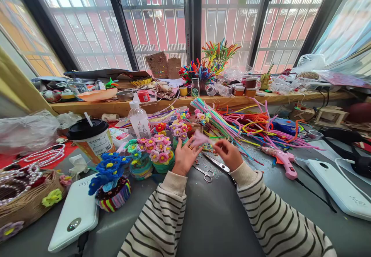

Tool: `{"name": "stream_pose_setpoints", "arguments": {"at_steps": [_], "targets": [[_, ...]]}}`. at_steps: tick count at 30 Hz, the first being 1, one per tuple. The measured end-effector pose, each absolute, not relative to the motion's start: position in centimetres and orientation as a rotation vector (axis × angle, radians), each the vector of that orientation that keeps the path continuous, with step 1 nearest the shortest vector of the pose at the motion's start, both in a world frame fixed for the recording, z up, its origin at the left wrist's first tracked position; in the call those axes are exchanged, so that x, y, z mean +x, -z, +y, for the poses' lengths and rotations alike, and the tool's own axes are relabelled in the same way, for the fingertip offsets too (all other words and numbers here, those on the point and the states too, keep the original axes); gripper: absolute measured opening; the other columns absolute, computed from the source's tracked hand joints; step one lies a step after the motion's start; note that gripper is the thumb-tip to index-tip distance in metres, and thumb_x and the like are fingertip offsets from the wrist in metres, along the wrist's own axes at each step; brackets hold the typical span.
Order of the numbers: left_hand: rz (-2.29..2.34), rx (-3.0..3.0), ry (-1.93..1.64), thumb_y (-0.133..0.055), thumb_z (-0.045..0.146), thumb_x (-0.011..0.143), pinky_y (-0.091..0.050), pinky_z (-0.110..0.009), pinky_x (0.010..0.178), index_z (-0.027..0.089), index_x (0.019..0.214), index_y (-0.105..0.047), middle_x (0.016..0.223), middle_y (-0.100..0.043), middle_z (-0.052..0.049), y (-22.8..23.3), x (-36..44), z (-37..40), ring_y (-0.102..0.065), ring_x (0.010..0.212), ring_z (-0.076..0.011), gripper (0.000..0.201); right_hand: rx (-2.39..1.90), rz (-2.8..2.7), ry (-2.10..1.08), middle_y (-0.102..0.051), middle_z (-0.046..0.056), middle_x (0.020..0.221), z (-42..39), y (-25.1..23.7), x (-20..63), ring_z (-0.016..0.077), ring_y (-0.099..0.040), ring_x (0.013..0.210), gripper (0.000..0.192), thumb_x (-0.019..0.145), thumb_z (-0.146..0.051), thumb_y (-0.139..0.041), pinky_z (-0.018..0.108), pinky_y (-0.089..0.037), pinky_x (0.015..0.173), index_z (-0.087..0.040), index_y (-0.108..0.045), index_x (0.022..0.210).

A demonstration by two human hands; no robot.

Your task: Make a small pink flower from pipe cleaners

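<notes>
pink fuzzy pipe-cleaner piece sits between both hands, above the grey bench, just in front of the flower pots. left hand has its grip closed on the pink piece, fingers curled round its left end, a ring on one finger. right hand pinches near the right end of the same piece; grip is narrow, thumb and forefinger together, but i cannot tell for sure whether it clamps the piece or a thin strand off it. both sleeves are cream with dark stripes.

scissors lie flat on the bench just under the hands, handles toward the person, blades pointing right and away. pink glue gun lies to the right of the right hand, apart from it. big loose heap of coloured pipe cleaners spreads behind the right hand. pink-flower pot stands just left of the left hand, close to touching. blue-flower pot is nearer the person on the left, next to a white power bank. lidded drink cup with a straw stands behind that. clear plastic bottle is upright behind the pots. another white device lies far right. wooden shelf under the window carries jars and upright bundles of pipe cleaners.
</notes>
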State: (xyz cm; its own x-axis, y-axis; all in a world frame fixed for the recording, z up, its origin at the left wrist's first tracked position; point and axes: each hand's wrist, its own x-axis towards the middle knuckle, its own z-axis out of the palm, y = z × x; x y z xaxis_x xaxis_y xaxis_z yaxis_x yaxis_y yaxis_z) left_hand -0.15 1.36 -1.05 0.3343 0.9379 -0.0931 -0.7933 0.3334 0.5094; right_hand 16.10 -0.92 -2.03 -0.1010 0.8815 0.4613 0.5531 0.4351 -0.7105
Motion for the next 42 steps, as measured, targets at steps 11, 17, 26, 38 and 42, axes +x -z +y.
{"name": "stream_pose_setpoints", "arguments": {"at_steps": [11,17,26,38,42], "targets": [[0.371,0.455,-1.157,-0.029,0.050,0.072,-0.035,-0.039,0.080,0.014,0.101,-0.047,0.107,-0.049,-0.013,0.9,-0.2,1.2,-0.046,0.097,-0.0226,0.050,-1.212,-1.839,-0.486,-0.054,0.000,0.056,-1.3,1.6,15.9,0.0089,-0.041,0.043,0.018,0.072,-0.036,-0.043,0.022,-0.031,0.045,-0.019,-0.049,0.071],[0.349,0.463,-1.147,-0.031,0.049,0.072,-0.035,-0.037,0.080,0.013,0.101,-0.047,0.106,-0.049,-0.013,0.7,-0.2,1.0,-0.046,0.097,-0.0226,0.049,-1.211,-1.848,-0.350,-0.054,0.001,0.059,-1.5,2.2,15.4,0.0097,-0.042,0.045,0.018,0.073,-0.034,-0.041,0.022,-0.032,0.047,-0.019,-0.050,0.074],[0.328,0.487,-1.152,-0.031,0.046,0.073,-0.036,-0.036,0.080,0.013,0.104,-0.045,0.104,-0.051,-0.013,0.6,0.0,1.1,-0.048,0.095,-0.0216,0.048,-1.201,-1.914,-0.164,-0.057,0.005,0.068,-1.5,2.6,14.6,0.0153,-0.050,0.064,0.017,0.074,-0.029,-0.039,0.026,-0.036,0.058,-0.019,-0.053,0.074],[0.365,0.506,-1.163,-0.029,0.047,0.073,-0.036,-0.036,0.080,0.013,0.102,-0.047,0.108,-0.048,-0.013,0.4,-0.1,1.0,-0.046,0.097,-0.0220,0.048,-1.183,-1.977,-0.096,-0.058,0.006,0.069,-2.0,2.4,14.9,0.0146,-0.052,0.064,0.018,0.075,-0.028,-0.040,0.025,-0.037,0.060,-0.019,-0.055,0.076],[0.377,0.511,-1.154,-0.028,0.049,0.072,-0.037,-0.036,0.078,0.014,0.101,-0.047,0.108,-0.049,-0.013,0.3,-0.1,0.9,-0.047,0.096,-0.0224,0.050,-1.199,-2.039,-0.070,-0.058,0.005,0.068,-2.0,2.6,14.7,0.0147,-0.052,0.063,0.018,0.075,-0.027,-0.039,0.024,-0.037,0.058,-0.019,-0.055,0.073]]}}
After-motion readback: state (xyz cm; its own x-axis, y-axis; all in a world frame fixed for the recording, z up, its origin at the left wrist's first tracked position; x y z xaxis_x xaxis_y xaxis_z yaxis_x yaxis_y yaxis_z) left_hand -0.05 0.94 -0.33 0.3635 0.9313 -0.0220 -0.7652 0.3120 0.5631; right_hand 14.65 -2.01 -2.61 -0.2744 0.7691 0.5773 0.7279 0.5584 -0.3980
